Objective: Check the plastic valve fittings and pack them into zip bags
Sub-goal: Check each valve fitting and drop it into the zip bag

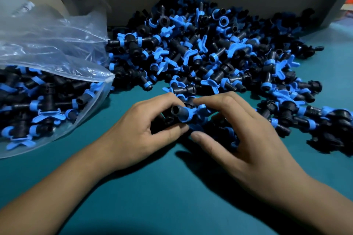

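Far left: clear zip bag (57,59), mouth gaping toward centre, already part-filled with black-and-blue valve fittings. Centre: left hand (145,129) curled round a small bunch of fittings, one held fitting (178,113) with its open black bore facing the camera and a blue collar just right of it. Long axis roughly front to back, tilted slightly. Right hand (236,133) touching that same bunch from the other side, fingers bent over the blue parts; whether actually pinching or merely steadying, cannot tell. Bag to the left of the grip, so left hand nearer for the drop. Behind and right: loose heap (219,49) on teal table (172,196). No readable writing anywhere.
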`<state>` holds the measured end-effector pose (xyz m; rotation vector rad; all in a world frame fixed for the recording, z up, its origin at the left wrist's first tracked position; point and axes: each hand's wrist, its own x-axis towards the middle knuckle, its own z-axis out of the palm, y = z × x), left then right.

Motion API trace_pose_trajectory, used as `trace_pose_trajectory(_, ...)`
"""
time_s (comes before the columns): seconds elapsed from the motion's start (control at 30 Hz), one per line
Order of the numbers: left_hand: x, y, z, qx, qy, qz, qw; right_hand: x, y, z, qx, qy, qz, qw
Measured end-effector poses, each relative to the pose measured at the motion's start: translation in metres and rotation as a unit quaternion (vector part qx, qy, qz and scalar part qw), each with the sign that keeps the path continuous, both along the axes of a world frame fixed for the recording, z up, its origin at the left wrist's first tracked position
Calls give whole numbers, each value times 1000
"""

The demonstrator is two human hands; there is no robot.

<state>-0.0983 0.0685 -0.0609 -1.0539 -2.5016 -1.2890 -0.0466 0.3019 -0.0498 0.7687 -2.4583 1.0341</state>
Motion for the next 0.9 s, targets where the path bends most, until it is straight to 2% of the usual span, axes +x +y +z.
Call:
trace_pose_trajectory(0.2, 5, 7, 1, 49, -80, -56, 994, 2, 1, 1, -27, 34, -40, 998)
trace_pose_trajectory(0.33, 5, 8, 4, 127, -180, -85, 972, 3, 2, 1, -63, -12, 4, 998)
trace_pose_trajectory(0.47, 4, 7, 4, 173, -190, -79, 963, 2, 1, -7, -96, -42, 19, 994)
trace_pose_trajectory(0.63, 1, 2, 3, 180, -179, -53, 966, -6, 6, -8, -129, 10, -16, 991)
trace_pose_trajectory(0.77, -1, -4, 7, 209, -145, -10, 967, -10, 10, -5, -100, 51, -34, 993)
trace_pose_trajectory(0.9, -2, -6, 6, 214, -161, -11, 963, -10, 10, -7, -93, 37, -42, 994)
